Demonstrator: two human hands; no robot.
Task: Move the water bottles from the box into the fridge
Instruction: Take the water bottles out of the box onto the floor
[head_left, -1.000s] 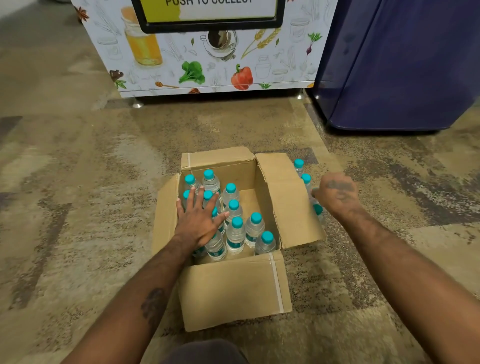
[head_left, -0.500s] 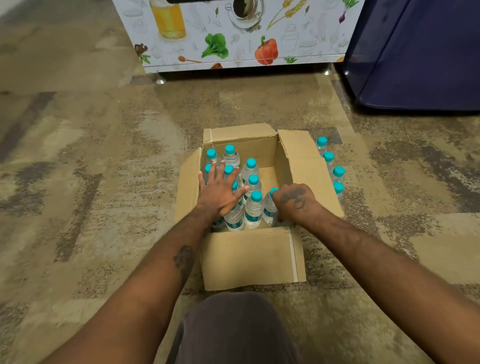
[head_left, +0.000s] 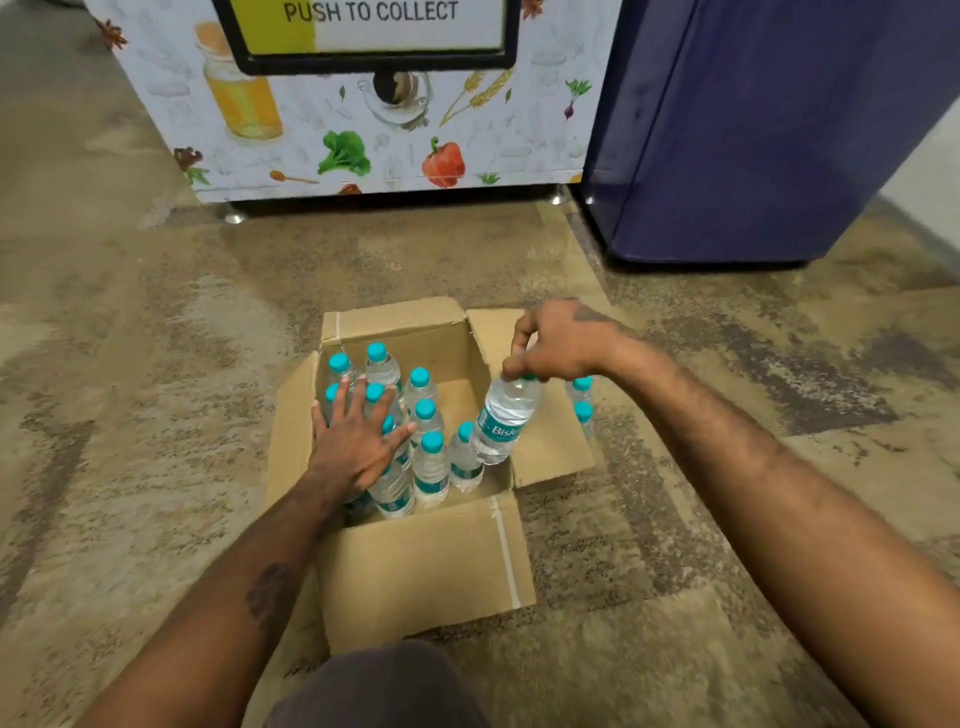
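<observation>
Here the right hand (head_left: 558, 343) grips a bottle (head_left: 504, 421) by its cap at the right edge of the box (head_left: 426, 566); the left hand (head_left: 358, 441) lies flat on packed bottles (head_left: 430, 467).

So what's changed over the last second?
The right hand went from the floor bottles into the brown cardboard box, gripped a clear teal-capped water bottle by its top and raised it rightward. The left hand stays flat on the remaining bottles.
</observation>
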